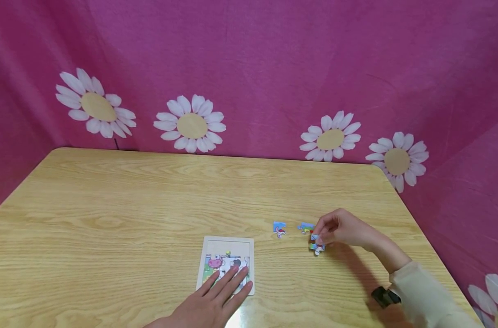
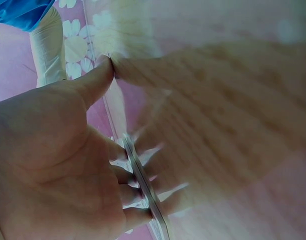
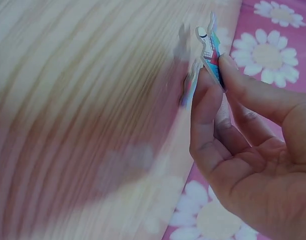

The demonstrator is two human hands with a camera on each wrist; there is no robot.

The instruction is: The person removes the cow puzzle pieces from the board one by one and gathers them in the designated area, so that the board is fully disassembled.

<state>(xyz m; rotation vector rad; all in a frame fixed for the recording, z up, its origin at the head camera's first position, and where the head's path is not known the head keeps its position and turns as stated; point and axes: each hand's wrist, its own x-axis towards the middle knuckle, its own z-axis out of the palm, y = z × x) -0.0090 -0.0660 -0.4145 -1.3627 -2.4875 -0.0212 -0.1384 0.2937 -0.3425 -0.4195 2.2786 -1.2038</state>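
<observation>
My left hand [image 1: 218,296] lies with straight, spread fingers on a partly filled jigsaw puzzle in a pale frame [image 1: 251,250]. The cow picture covers the lower part of the frame, and its top strip is bare backing. In the left wrist view the fingertips [image 2: 138,216] rest over the edge of the frame. My right hand [image 1: 341,230] pinches a puzzle piece [image 1: 317,246] between thumb and fingers; the right wrist view shows that piece [image 3: 213,57] on edge. Just behind it lies a second piece [image 1: 305,227], partly hidden by the hand, and a third piece [image 1: 279,228] lies farther left.
A light wood-grain table [image 1: 109,218] spreads under everything, its far edge against a pink curtain [image 1: 249,68] with white daisies. A small dark object [image 1: 385,297] sits at the right wrist, by the sleeve [image 1: 421,291].
</observation>
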